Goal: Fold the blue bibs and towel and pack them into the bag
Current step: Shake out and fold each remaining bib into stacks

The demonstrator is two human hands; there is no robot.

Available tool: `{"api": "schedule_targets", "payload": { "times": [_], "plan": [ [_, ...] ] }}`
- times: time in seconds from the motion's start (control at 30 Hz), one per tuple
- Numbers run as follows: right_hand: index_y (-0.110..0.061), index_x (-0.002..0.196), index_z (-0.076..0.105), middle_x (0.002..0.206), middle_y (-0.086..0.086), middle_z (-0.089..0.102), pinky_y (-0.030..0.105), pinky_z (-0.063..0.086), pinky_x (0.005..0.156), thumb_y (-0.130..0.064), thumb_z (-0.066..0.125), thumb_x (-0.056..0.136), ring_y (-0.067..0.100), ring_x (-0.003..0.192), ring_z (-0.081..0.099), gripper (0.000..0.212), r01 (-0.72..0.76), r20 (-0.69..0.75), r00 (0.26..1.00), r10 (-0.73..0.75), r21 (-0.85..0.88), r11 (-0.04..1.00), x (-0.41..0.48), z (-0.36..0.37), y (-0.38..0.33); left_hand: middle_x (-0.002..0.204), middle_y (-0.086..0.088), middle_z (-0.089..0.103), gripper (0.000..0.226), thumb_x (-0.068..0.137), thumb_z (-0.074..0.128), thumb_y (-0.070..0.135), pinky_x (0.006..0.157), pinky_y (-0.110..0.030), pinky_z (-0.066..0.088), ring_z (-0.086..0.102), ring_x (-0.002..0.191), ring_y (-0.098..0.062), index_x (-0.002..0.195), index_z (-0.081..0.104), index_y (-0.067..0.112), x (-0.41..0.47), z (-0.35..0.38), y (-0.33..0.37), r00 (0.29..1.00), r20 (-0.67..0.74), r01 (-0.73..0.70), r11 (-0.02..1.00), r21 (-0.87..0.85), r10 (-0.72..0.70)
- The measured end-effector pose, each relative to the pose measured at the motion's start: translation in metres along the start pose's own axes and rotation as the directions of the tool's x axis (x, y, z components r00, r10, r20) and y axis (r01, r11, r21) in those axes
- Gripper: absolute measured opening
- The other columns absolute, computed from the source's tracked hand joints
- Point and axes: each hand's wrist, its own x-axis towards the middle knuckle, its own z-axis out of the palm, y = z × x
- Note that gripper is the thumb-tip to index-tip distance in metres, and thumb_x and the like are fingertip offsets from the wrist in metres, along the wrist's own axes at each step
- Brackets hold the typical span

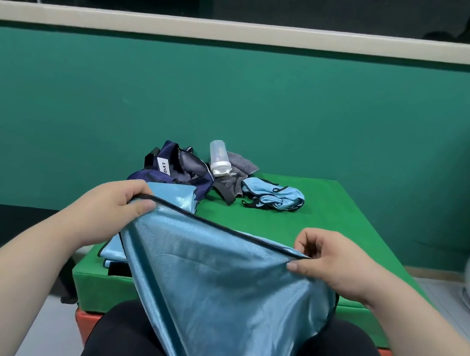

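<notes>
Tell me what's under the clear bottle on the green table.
The clear bottle rests on a crumpled grey towel, which lies on the green table. Anything beneath the towel is covered.

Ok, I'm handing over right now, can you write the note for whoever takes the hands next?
Left hand and right hand: fingers pinch the black-trimmed edge of one blue bib, stretched over the lap.
Navy bag lies on the green table; a flat blue piece, seemingly a folded bib, sits against it.
Crumpled bib and grey towel lie unfolded by the clear bottle.
Left: fold the held bib, the crumpled bib and the towel, then pack everything. The bag's contents cannot be seen.
</notes>
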Motion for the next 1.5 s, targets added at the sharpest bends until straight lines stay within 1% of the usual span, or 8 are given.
{"api": "schedule_targets", "payload": {
  "times": [0.3,0.5,0.67,0.8,0.97,1.1,1.27,1.5],
  "plan": [
    [-0.018,0.083,0.065,0.069,-0.013,0.059,0.022,0.044,0.065,-0.013,0.087,0.073,0.004,0.063,0.050,0.024,-0.045,0.041,0.998,0.049,-0.092,0.995,-0.002,-0.004,0.004,0.082,0.005,0.065,0.019,0.099,0.055,0.021,0.069,-0.029,0.042,0.057,0.078,-0.018,0.084,0.058,0.031,0.011,-0.012,0.012,0.978,-0.192,-0.075,0.996,0.037,0.081],
    [-0.024,0.074,0.063,0.062,-0.013,0.058,0.025,0.041,0.058,-0.010,0.063,0.072,0.006,0.057,0.047,0.014,-0.114,0.077,0.988,0.137,-0.251,0.961,-0.005,-0.001,0.003,0.080,0.002,0.063,0.021,0.100,0.053,0.020,0.069,-0.032,0.042,0.055,0.076,-0.018,0.083,0.056,0.032,0.013,-0.026,0.016,0.963,-0.251,-0.080,0.995,0.061,0.093],
    [-0.022,0.068,0.057,0.059,-0.012,0.052,0.026,0.037,0.057,-0.012,0.059,0.070,0.009,0.057,0.043,0.010,-0.129,0.069,0.987,0.145,-0.202,0.971,-0.004,-0.001,0.003,0.079,-0.004,0.063,0.018,0.100,0.053,0.024,0.070,-0.034,0.044,0.057,0.077,-0.026,0.084,0.057,0.031,0.010,-0.028,0.012,0.978,-0.206,-0.027,0.998,0.060,0.039],
    [-0.022,0.063,0.053,0.060,-0.010,0.050,0.026,0.034,0.057,-0.014,0.053,0.066,0.010,0.057,0.042,0.008,-0.143,0.024,0.989,0.145,-0.064,0.988,-0.004,0.002,0.002,0.078,0.001,0.063,0.018,0.100,0.054,0.024,0.067,-0.033,0.042,0.056,0.075,-0.021,0.083,0.059,0.029,0.006,-0.022,0.009,0.982,-0.188,0.016,0.999,0.038,-0.009],
    [-0.025,0.062,0.053,0.064,-0.002,0.053,0.032,0.031,0.062,-0.017,0.048,0.061,0.014,0.062,0.044,0.009,-0.149,-0.077,0.984,0.160,0.132,0.980,-0.003,0.006,0.004,0.077,-0.004,0.065,0.019,0.100,0.054,0.023,0.066,-0.033,0.042,0.058,0.075,-0.027,0.083,0.060,0.025,-0.002,-0.004,0.001,0.988,-0.139,0.071,0.997,-0.031,-0.074],
    [-0.019,0.071,0.055,0.066,-0.003,0.056,0.032,0.035,0.063,-0.004,0.061,0.076,0.013,0.064,0.047,0.017,-0.073,-0.162,0.981,0.107,0.204,0.976,-0.004,0.004,0.002,0.068,0.005,0.063,0.019,0.100,0.054,0.025,0.062,-0.034,0.042,0.054,0.064,-0.019,0.082,0.062,0.026,-0.010,0.016,-0.005,0.982,-0.120,0.131,0.982,-0.139,-0.148],
    [-0.019,0.077,0.060,0.065,-0.013,0.060,0.022,0.040,0.058,-0.005,0.072,0.082,0.005,0.059,0.049,0.019,-0.036,-0.192,0.980,0.050,0.075,0.997,-0.005,0.008,-0.001,0.081,0.004,0.068,0.012,0.097,0.056,0.029,0.080,-0.039,0.050,0.063,0.081,-0.023,0.089,0.063,0.033,-0.022,0.047,0.002,0.988,-0.034,0.142,0.972,-0.184,-0.151],
    [-0.027,0.075,0.060,0.069,-0.023,0.062,0.013,0.042,0.060,-0.009,0.078,0.077,-0.003,0.060,0.052,0.026,-0.028,-0.152,0.988,0.002,-0.167,0.986,-0.010,0.025,-0.008,0.084,0.023,0.063,0.007,0.088,0.066,0.035,0.073,-0.028,0.044,0.057,0.078,-0.005,0.087,0.059,0.032,-0.034,0.082,0.035,0.999,0.045,0.036,0.982,-0.186,-0.028]
  ]
}}
